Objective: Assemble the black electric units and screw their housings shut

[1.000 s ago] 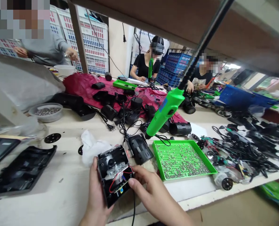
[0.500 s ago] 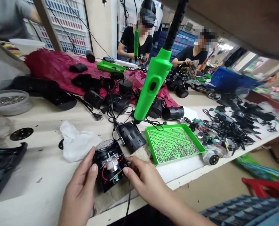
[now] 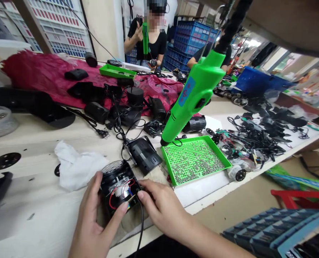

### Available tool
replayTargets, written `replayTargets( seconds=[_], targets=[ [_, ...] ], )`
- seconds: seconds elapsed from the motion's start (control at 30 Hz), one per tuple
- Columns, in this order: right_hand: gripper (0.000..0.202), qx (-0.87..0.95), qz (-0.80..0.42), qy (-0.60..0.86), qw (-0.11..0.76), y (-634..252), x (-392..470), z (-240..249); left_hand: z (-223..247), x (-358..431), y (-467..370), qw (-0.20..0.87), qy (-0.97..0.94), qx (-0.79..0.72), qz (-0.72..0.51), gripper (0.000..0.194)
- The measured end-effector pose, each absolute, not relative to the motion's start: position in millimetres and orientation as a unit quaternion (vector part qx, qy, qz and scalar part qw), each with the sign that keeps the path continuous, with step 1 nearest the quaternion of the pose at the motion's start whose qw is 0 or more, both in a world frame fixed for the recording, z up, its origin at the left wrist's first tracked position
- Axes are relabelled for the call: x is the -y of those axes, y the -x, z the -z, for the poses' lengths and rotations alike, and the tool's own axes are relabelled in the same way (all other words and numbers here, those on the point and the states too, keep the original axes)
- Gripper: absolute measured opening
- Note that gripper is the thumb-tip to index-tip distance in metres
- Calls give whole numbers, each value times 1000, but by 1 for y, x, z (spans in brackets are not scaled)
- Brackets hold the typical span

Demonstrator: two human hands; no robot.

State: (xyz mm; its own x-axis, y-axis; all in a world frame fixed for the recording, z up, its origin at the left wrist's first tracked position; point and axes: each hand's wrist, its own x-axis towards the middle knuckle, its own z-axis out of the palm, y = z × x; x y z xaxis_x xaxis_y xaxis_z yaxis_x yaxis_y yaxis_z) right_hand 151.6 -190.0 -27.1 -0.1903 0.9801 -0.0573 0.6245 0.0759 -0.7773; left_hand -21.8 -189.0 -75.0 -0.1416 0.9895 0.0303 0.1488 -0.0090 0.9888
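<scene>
A black plastic housing with a round wire grille, a small motor and red and blue wires inside lies before me at the table's front. My left hand holds its left side, the thumb resting on the near edge by the wiring. Closed at the right edge is my right hand, thumb and fingers where a black cable comes out. Just behind stands a black curved cover. A green electric screwdriver hangs above, its tip near the left rim of a green tray of small screws.
A crumpled white cloth lies left of the housing. Black housings and cords spread over a red plastic sheet. Wired parts are heaped at right. A co-worker sits opposite; a blue-grey crate stands below the table's edge.
My left thumb has moved across to the housing's near edge. The hanging screwdriver has swung and turned. The co-worker opposite has raised a hand to another green screwdriver. The view has shifted.
</scene>
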Motion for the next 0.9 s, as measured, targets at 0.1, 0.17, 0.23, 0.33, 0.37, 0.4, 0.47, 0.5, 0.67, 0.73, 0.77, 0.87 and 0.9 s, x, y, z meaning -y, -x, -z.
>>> replayTargets(
  seconds=[0.1,0.17,0.23,0.33,0.37,0.4,0.47,0.5,0.67,0.73,0.77,0.87,0.9],
  targets=[
    [35,700,-337,574,260,-152,192,31,71,191,18,408,-519,-569,-490,90],
    [36,709,-329,565,263,-153,193,34,70,193,17,392,-520,-569,-503,94],
    [36,716,-325,559,264,-153,194,36,72,194,19,355,-545,-563,-509,96],
    [34,720,-327,551,266,-154,195,35,77,195,22,314,-584,-548,-510,95],
    [34,720,-327,550,269,-154,196,35,79,196,23,304,-592,-543,-512,96],
    [33,720,-328,550,269,-154,196,33,79,196,24,296,-598,-540,-513,97],
    [31,720,-332,554,255,-157,194,29,79,197,24,287,-607,-538,-510,97],
    [29,722,-333,557,240,-159,193,26,77,197,23,289,-608,-538,-508,96],
    [26,750,-305,555,192,-172,181,12,67,195,14,353,-559,-550,-511,92],
    [25,749,-277,565,207,-176,176,9,65,193,9,375,-530,-552,-524,92],
    [25,749,-264,569,214,-176,173,8,64,191,7,383,-516,-550,-533,92],
    [22,763,-233,562,219,-175,167,6,65,188,5,397,-498,-540,-551,91],
    [21,772,-225,554,216,-173,165,6,65,188,5,401,-500,-539,-547,90]
  ],
)
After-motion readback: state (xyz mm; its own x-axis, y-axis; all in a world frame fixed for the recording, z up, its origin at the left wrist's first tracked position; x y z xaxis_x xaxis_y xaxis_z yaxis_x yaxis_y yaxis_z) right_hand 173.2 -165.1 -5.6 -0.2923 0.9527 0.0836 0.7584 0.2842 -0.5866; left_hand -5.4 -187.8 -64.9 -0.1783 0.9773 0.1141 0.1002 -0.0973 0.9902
